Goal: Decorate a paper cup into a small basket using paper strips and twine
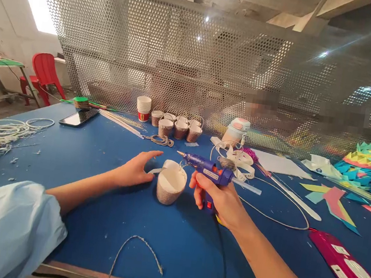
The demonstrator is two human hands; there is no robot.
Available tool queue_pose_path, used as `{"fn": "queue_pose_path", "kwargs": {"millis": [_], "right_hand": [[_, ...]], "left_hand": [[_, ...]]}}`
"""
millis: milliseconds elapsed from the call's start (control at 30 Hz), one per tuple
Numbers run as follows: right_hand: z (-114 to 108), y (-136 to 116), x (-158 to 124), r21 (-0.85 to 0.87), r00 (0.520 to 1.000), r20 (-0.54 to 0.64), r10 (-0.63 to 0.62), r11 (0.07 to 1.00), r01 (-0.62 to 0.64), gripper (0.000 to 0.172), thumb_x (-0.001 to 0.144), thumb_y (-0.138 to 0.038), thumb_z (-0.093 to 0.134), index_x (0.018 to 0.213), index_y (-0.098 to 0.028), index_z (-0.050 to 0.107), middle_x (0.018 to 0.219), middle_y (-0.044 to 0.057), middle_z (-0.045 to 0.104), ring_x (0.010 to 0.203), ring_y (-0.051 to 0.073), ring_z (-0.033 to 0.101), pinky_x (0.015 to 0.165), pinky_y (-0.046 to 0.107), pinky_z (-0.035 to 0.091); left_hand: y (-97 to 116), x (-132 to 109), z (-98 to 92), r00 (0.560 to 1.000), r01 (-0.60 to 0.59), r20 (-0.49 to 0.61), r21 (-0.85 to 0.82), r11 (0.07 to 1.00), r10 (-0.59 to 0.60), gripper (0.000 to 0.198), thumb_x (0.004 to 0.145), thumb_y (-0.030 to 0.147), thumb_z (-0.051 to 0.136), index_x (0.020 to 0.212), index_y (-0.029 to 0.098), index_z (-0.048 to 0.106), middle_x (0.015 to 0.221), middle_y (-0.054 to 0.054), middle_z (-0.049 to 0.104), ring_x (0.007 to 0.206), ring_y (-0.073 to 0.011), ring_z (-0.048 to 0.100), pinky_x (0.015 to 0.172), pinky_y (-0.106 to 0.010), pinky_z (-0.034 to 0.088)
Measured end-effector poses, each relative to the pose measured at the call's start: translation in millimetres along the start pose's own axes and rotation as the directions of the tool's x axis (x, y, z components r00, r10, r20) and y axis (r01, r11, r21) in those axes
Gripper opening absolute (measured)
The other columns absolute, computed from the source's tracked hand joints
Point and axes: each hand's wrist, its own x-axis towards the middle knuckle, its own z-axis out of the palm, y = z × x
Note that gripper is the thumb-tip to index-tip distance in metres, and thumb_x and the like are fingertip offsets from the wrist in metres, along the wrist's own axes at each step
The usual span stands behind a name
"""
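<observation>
My right hand (221,200) grips a blue hot glue gun (207,168) by its handle, nozzle pointing left just above a rope-wrapped paper cup (170,187) on the blue table (99,219). The gun's black cord runs down toward the table's front edge. My left hand (135,169) rests on the table just left of the cup, fingers stretched toward a white strip lying at the cup's rim; it holds nothing that I can see.
Several wrapped cups (176,128) and a stack of plain cups (143,107) stand at the back. A phone (79,117), white wire rings (9,128), a pink case (343,265), coloured paper shapes (362,169) and a rope piece (142,247) lie around. A perforated metal screen borders the far edge.
</observation>
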Motion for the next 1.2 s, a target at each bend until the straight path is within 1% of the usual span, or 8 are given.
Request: {"fn": "queue_pose_path", "kwargs": {"millis": [133, 233, 333, 467, 667, 767, 1033, 1200], "right_hand": [[1.3, 1.8, -1.2, -0.039, 1.0, 0.004, 0.008, 0.999, -0.008, 0.031, 0.087, -0.05, 0.059, 0.081, -0.02, 0.061, 0.054, -0.002, 0.057, 0.048, 0.013, 0.052, 0.046, 0.026, 0.043], [0.0, 2.3, -2.8, -0.031, 1.0, -0.002, -0.006, 1.0, 0.006, 0.03, 0.088, -0.05, 0.058, 0.083, -0.02, 0.061, 0.054, -0.003, 0.056, 0.048, 0.013, 0.052, 0.047, 0.026, 0.043], [-0.7, 1.6, -5.2, -0.063, 1.0, -0.022, 0.006, 0.998, -0.007, 0.031, 0.088, -0.05, 0.058, 0.084, -0.02, 0.061, 0.055, -0.002, 0.057, 0.049, 0.013, 0.053, 0.049, 0.027, 0.043], [2.2, -2.1, -9.4, -0.182, 0.999, -0.046, 0.01, 0.983, -0.018, 0.033, 0.088, -0.052, 0.056, 0.082, -0.02, 0.061, 0.058, -0.001, 0.058, 0.052, 0.014, 0.055, 0.054, 0.029, 0.045], [11.9, -5.2, -13.7, -0.26, 0.992, -0.124, 0.003, 0.965, -0.035, 0.036, 0.087, -0.054, 0.056, 0.083, -0.02, 0.064, 0.056, -0.001, 0.06, 0.054, 0.015, 0.057, 0.058, 0.028, 0.047], [14.4, -1.9, -13.9, -0.262, 0.979, -0.204, -0.013, 0.964, -0.042, 0.035, 0.084, -0.054, 0.06, 0.084, -0.02, 0.066, 0.066, 0.0, 0.064, 0.061, 0.016, 0.061, 0.063, 0.029, 0.051], [16.4, 2.2, -17.4, -0.446, 0.962, -0.258, -0.093, 0.895, -0.033, 0.033, 0.083, -0.056, 0.06, 0.09, -0.025, 0.071, 0.091, 0.002, 0.073, 0.092, 0.023, 0.068, 0.082, 0.032, 0.055], [22.4, -2.4, -21.1, -0.445, 0.954, -0.284, -0.096, 0.894, -0.043, 0.035, 0.085, -0.057, 0.057, 0.091, -0.025, 0.069, 0.089, 0.001, 0.073, 0.089, 0.023, 0.068, 0.08, 0.032, 0.056]], "left_hand": [[0.6, 18.9, 1.7, 0.983, -0.03, 0.175, -0.153, 0.988, 0.057, 0.066, 0.06, 0.018, 0.073, 0.124, 0.023, 0.059, 0.129, -0.01, 0.062, 0.119, -0.0266, 0.057, 0.104, -0.04, 0.041], [5.3, 26.2, 3.0, 0.966, -0.039, 0.249, -0.137, 0.99, 0.072, 0.038, 0.069, 0.026, 0.069, 0.107, 0.02, 0.068, 0.107, -0.007, 0.071, 0.101, -0.0242, 0.064, 0.092, -0.035, 0.047], [11.0, 25.5, -0.9, 0.961, -0.037, 0.273, -0.064, 0.997, 0.053, 0.016, 0.076, 0.03, 0.062, 0.084, 0.019, 0.07, 0.084, -0.003, 0.07, 0.083, -0.0203, 0.062, 0.079, -0.03, 0.047], [23.7, 20.4, -11.0, 0.96, -0.076, 0.266, -0.051, 0.996, 0.087, 0.012, 0.076, 0.026, 0.06, 0.083, 0.019, 0.067, 0.085, -0.002, 0.066, 0.082, -0.0181, 0.058, 0.076, -0.027, 0.045], [43.3, 22.7, -18.7, 0.901, -0.23, 0.351, -0.109, 0.967, 0.254, 0.015, 0.073, 0.014, 0.055, 0.086, 0.018, 0.062, 0.101, -0.005, 0.063, 0.093, -0.0181, 0.058, 0.082, -0.027, 0.046], [43.8, 23.9, -18.7, 0.879, -0.234, 0.386, -0.165, 0.958, 0.281, 0.016, 0.073, 0.014, 0.056, 0.089, 0.016, 0.059, 0.103, -0.006, 0.063, 0.095, -0.0173, 0.059, 0.085, -0.028, 0.047], [34.0, 17.0, -14.6, 0.906, -0.138, 0.365, -0.228, 0.964, 0.216, 0.027, 0.073, 0.013, 0.059, 0.099, 0.017, 0.056, 0.098, -0.004, 0.067, 0.091, -0.0163, 0.062, 0.082, -0.028, 0.051], [26.3, 13.2, -16.3, 0.898, -0.261, 0.308, -0.202, 0.944, 0.314, 0.043, 0.074, 0.01, 0.057, 0.116, 0.019, 0.052, 0.101, -0.003, 0.066, 0.088, -0.0137, 0.062, 0.082, -0.027, 0.051]]}}
